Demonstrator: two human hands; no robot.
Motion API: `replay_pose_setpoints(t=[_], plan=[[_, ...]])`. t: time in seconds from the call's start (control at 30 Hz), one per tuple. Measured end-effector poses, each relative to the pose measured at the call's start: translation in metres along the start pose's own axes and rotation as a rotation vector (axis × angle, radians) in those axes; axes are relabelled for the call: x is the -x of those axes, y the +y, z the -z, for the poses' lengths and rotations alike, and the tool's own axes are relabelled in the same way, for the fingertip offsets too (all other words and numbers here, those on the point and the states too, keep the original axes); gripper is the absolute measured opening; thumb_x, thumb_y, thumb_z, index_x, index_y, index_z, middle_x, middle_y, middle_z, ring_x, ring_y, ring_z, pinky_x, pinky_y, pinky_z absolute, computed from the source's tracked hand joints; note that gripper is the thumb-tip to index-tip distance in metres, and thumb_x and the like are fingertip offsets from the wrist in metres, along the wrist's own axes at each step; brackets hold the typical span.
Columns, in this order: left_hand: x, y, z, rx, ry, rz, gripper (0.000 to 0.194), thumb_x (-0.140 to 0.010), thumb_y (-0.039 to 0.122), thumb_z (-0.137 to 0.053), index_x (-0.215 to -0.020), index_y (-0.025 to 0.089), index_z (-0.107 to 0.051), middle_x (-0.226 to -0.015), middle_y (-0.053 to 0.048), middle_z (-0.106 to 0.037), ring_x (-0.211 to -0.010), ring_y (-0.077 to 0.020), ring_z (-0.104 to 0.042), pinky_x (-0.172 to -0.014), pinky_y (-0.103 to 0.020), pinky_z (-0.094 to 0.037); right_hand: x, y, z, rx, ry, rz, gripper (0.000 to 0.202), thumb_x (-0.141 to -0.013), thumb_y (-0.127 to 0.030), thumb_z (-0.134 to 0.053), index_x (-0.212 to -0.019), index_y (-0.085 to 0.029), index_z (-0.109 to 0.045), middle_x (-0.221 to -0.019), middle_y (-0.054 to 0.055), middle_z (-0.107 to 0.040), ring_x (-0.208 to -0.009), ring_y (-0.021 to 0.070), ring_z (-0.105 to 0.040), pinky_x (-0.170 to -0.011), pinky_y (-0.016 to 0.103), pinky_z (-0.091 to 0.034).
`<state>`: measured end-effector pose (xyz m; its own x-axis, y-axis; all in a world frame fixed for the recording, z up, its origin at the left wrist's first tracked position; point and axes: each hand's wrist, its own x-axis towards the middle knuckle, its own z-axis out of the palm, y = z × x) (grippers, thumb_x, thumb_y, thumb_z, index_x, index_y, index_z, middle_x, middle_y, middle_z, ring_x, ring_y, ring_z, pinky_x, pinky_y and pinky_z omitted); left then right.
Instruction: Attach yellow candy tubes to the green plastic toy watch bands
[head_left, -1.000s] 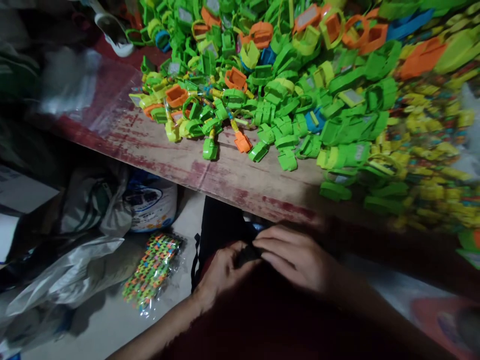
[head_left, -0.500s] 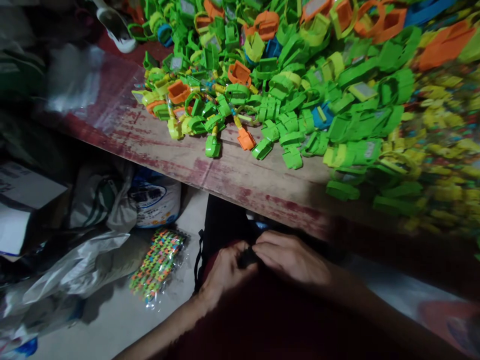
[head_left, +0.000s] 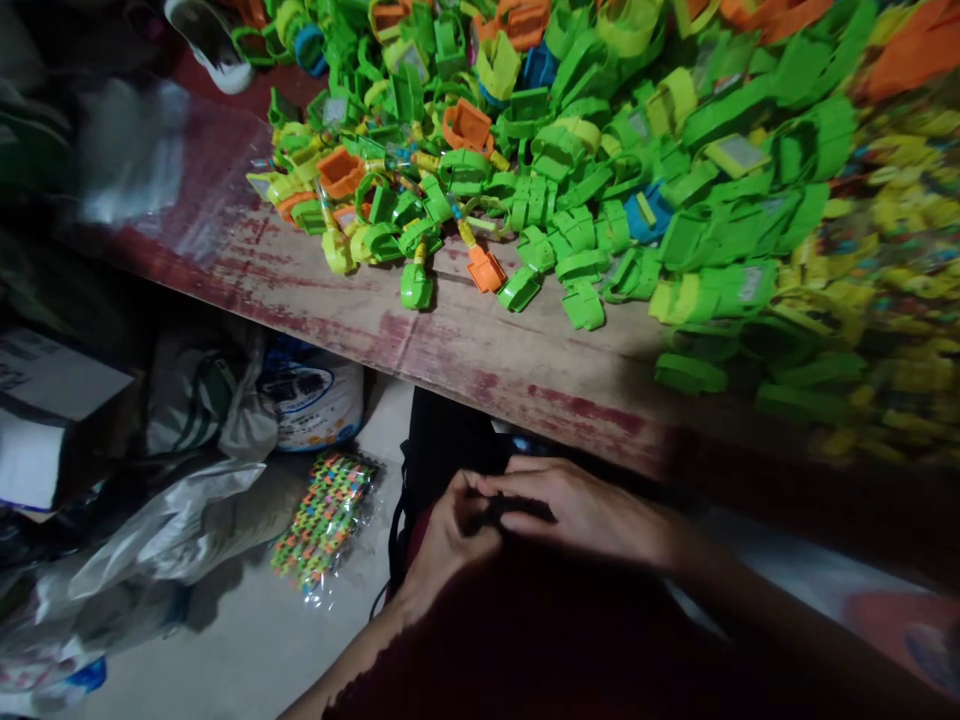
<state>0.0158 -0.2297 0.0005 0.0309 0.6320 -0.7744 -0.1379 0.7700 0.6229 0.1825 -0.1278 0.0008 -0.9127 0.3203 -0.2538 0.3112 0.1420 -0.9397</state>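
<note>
In the shade between the table edge and a dark garment, my two hands meet at the fingertips. My left hand [head_left: 452, 540] is closed, with thumb and fingers curled toward each other. The fingers of my right hand [head_left: 581, 510] reach across to the left fingertips, its thumb bent below them. A dark patch lies between the hands; I cannot make out whether it is a small held thing or shadow. Above them on the worn wooden table [head_left: 450, 350] lies a heap of toy plastic watches [head_left: 559, 150], mostly green, some orange, yellow and blue.
Small yellow pieces [head_left: 900, 260] spread over the table's right side. Clear plastic bags [head_left: 135, 150] lie at its left. On the floor are a clear pack of colourful pieces [head_left: 326, 520], a printed sack [head_left: 315, 395], white sacks [head_left: 169, 530] and a cardboard box [head_left: 56, 410].
The right fingers have shifted left over the left fingertips, and the gap between right thumb and fingers has widened. The view has tilted slightly; the heap looks unchanged.
</note>
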Motion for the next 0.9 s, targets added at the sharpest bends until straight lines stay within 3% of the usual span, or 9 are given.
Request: replay_pose_setpoints(t=[0.17,0.37,0.47,0.57,0.73,0.9], plan=[[0.007,0.0,0.003,0.346,0.027,0.068,0.033,-0.064,0.028,-0.061,-0.088,0.02,-0.04,-0.065,0.008,-0.038,-0.056,-0.0073,-0.036,-0.053,-0.019,-0.031,0.001,0.0,-0.001,-0.095,-0.006,0.016,0.021,-0.092,-0.025,-0.059,-0.111,-0.02,-0.068,-0.102,0.005,-0.063,-0.091,0.0153,-0.06,-0.081,0.028,-0.046],[0.012,0.006,0.002,0.369,-0.182,0.042,0.042,-0.076,0.035,-0.071,-0.099,0.024,-0.038,-0.068,0.008,-0.043,-0.052,-0.0051,-0.037,-0.054,-0.019,-0.03,0.0,-0.009,0.004,0.019,-0.03,-0.1,0.018,-0.083,-0.027,-0.07,-0.098,-0.019,-0.067,-0.09,0.002,-0.067,-0.082,0.0162,-0.061,-0.072,0.027,-0.045],[0.012,0.011,-0.001,0.391,-0.187,0.054,0.044,-0.074,0.034,-0.075,-0.099,0.024,-0.04,-0.067,0.008,-0.042,-0.053,-0.0049,-0.038,-0.054,-0.018,-0.031,0.004,-0.007,0.001,0.038,0.015,-0.105,0.022,-0.082,-0.027,-0.072,-0.1,-0.017,-0.066,-0.089,0.004,-0.068,-0.078,0.0168,-0.061,-0.07,0.027,-0.044],[0.01,0.011,-0.002,0.465,-0.156,0.048,0.042,-0.072,0.029,-0.076,-0.098,0.023,-0.044,-0.061,0.009,-0.035,-0.05,-0.0047,-0.036,-0.054,-0.018,-0.031,0.011,0.001,-0.009,-0.138,0.091,-0.088,0.021,-0.085,-0.029,-0.067,-0.102,-0.017,-0.065,-0.09,0.003,-0.068,-0.078,0.0161,-0.061,-0.07,0.026,-0.045],[0.008,0.002,-0.001,0.526,-0.145,0.064,0.042,-0.071,0.025,-0.076,-0.102,0.023,-0.048,-0.06,0.009,-0.036,-0.051,-0.0054,-0.038,-0.052,-0.017,-0.03,0.019,0.009,-0.026,-0.506,0.165,-0.209,0.022,-0.086,-0.034,-0.06,-0.103,-0.019,-0.066,-0.095,0.002,-0.068,-0.085,0.017,-0.062,-0.076,0.028,-0.045],[0.007,0.005,0.0,0.432,-0.084,0.059,0.04,-0.07,0.029,-0.076,-0.098,0.021,-0.049,-0.058,0.009,-0.039,-0.049,-0.0046,-0.033,-0.05,-0.016,-0.03,0.02,0.009,-0.037,-0.537,0.222,-0.238,0.024,-0.088,-0.034,-0.055,-0.103,-0.018,-0.063,-0.095,0.003,-0.066,-0.087,0.0186,-0.06,-0.078,0.031,-0.045]])
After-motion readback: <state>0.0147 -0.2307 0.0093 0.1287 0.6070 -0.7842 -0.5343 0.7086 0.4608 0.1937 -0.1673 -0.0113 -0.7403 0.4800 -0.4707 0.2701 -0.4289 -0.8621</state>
